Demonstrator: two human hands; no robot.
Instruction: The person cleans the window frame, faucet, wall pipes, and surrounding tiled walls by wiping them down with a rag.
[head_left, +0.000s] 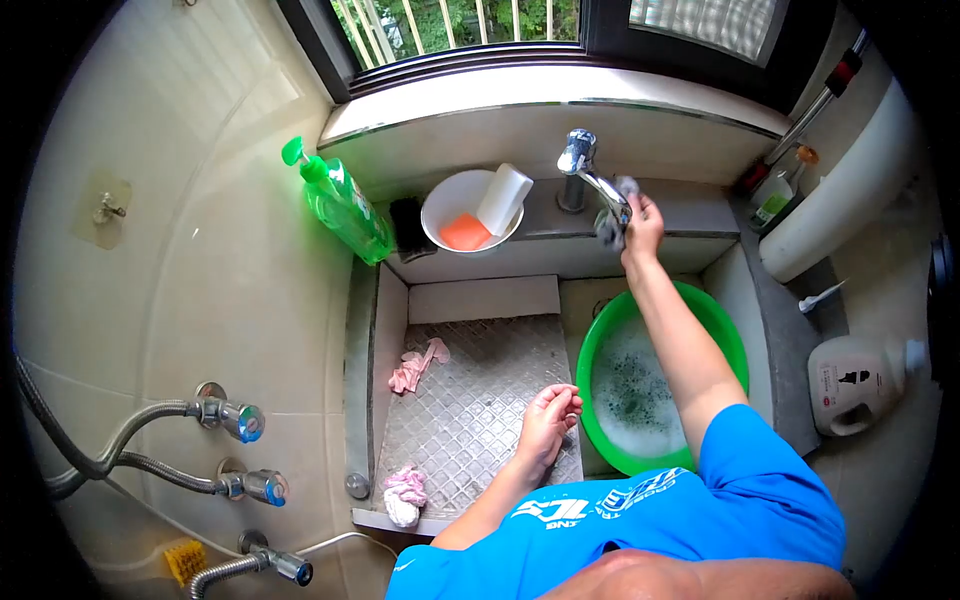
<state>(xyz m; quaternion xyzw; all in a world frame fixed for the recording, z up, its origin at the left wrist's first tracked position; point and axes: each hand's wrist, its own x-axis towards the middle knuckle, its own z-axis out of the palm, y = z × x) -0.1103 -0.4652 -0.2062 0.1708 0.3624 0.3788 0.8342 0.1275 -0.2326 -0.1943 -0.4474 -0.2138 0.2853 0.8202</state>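
My right hand is closed on a crumpled grey cloth at the spout end of the chrome faucet. Parts of the cloth show on both sides of the spout. My left hand hangs over the ridged washing slab, its fingers curled together and nothing visible in them. Beside it, in the right part of the sink, stands a green basin with foamy, cloudy water. My right forearm passes over this basin.
On the slab lie a pink cloth and a pink-and-white cloth. The back ledge holds a green pump bottle and a white bowl with an orange sponge. A white jug stands right; hose valves project left.
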